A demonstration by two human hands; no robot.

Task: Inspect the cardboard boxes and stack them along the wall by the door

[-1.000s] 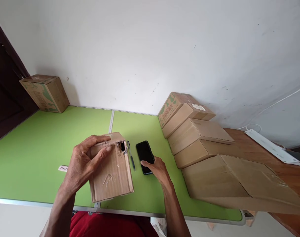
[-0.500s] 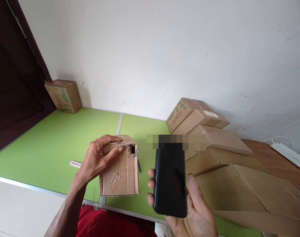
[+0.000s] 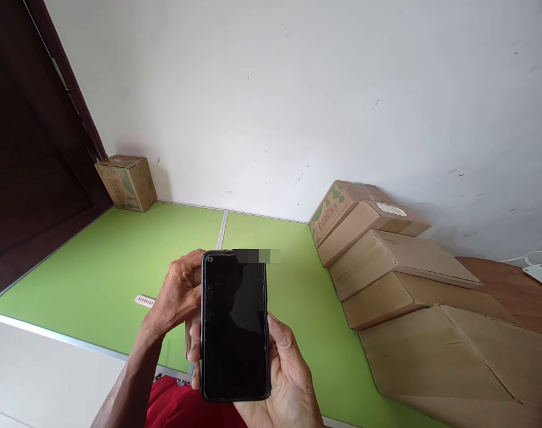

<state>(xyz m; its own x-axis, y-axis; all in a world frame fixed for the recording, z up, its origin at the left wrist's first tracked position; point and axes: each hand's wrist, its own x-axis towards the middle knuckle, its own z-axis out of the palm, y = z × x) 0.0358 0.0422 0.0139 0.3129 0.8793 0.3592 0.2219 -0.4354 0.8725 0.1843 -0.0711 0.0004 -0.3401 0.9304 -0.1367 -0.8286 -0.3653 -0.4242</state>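
A black smartphone (image 3: 235, 333), its screen dark and facing me, stands almost upright near the table's front edge. My right hand (image 3: 291, 368) is wrapped round its lower part, thumb along the right side and fingertips at the left. Just behind the phone is a small cardboard box (image 3: 188, 345), of which only a strip at the left shows. My left hand (image 3: 176, 294) grips this box at its upper left, with its fingertips hidden by the phone. Near my left wrist lies a pale pink strip with a row of slots (image 3: 144, 301), partly covered.
On the right, several cardboard boxes (image 3: 400, 351) are lined up from the wall to the front. Another printed box (image 3: 127, 183) sits in the far left corner of the green table (image 3: 93, 267). A brown wooden surface (image 3: 507, 279) with a white power strip (image 3: 541, 275) is beyond the boxes.
My right hand has brought the phone left, from beside the box to in front of it. The box, with its torn hole, and the pen behind it are now covered. My left hand keeps its grip.
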